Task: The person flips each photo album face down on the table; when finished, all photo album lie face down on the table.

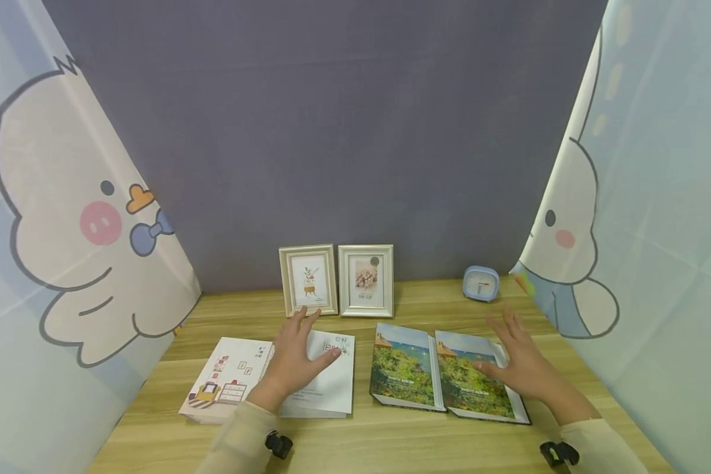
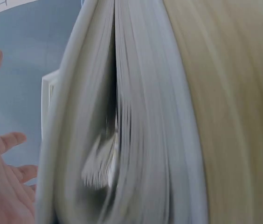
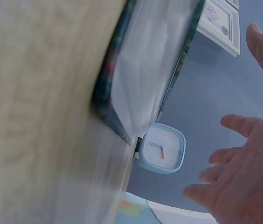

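Note:
My left hand (image 1: pixel 301 347) lies flat with straight fingers on a white book (image 1: pixel 330 382), which overlaps a second white book with small drawings (image 1: pixel 224 380). In the left wrist view the white book's page edges (image 2: pixel 127 135) fill the frame, with the open palm (image 2: pixel 1 186) beside them. My right hand (image 1: pixel 514 355) is spread with straight fingers over the right one of two landscape-covered books (image 1: pixel 480 388), beside its twin (image 1: pixel 401 368). From the right wrist, that hand (image 3: pixel 245 177) appears open and apart from the book (image 3: pixel 145 79).
Two silver photo frames (image 1: pixel 309 280) (image 1: pixel 365 280) stand at the back of the wooden table (image 1: pixel 391 441). A small blue clock (image 1: pixel 480 283) (image 3: pixel 162 154) sits at the back right. Cartoon-printed curtains (image 1: pixel 65 250) hang on both sides.

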`<state>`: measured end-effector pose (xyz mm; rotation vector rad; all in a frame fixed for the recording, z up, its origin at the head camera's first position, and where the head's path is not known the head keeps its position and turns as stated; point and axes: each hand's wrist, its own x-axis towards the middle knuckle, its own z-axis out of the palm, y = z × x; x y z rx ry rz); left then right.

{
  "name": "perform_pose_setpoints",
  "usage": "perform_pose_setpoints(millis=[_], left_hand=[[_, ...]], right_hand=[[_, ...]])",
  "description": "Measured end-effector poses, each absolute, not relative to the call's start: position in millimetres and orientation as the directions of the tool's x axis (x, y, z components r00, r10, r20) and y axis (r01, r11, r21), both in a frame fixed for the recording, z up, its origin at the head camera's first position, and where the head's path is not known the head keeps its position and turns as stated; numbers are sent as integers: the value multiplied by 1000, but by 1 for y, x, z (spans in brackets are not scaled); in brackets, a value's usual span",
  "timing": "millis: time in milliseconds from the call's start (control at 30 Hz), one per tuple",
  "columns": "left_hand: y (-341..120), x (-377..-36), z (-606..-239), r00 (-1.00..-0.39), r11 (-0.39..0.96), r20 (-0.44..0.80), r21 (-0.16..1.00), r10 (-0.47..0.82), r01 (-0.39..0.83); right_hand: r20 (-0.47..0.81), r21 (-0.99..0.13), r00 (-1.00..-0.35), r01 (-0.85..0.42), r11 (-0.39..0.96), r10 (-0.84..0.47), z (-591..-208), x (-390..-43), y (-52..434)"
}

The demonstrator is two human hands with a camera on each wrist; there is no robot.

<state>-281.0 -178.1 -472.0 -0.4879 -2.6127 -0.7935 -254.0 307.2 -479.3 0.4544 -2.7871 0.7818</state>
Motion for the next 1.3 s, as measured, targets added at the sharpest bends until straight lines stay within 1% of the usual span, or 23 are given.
perform_pose_setpoints(millis=[133,333,667,900,1133,1300], left_hand=[[-168,-278,-472,-888,744,391,512,242,428],[-150,-274,-469,-891,673,358,589,279,447],[-120,-272,-463,-888,594,300,663,347,456],[-96,-265,-466,-882,549,258,703,395,452],[-73,-259,-470,-849,486,255,728,462,483],[-60,-257,-474,-838,454,232,753,494,477]], right_hand=[[256,-478,-932,-354,804,-258,-478,-251,307],[195,-521,-936,-353,777,-294,-477,-248,308],[121,-561,-939,-333,758,-323,-472,-241,304],[57,-595,-935,-314,740,-350,-473,-236,305],[98,-565,-915,-375,735,-391,-476,-234,307],[94,-554,-915,-375,743,-391,-477,-233,307]])
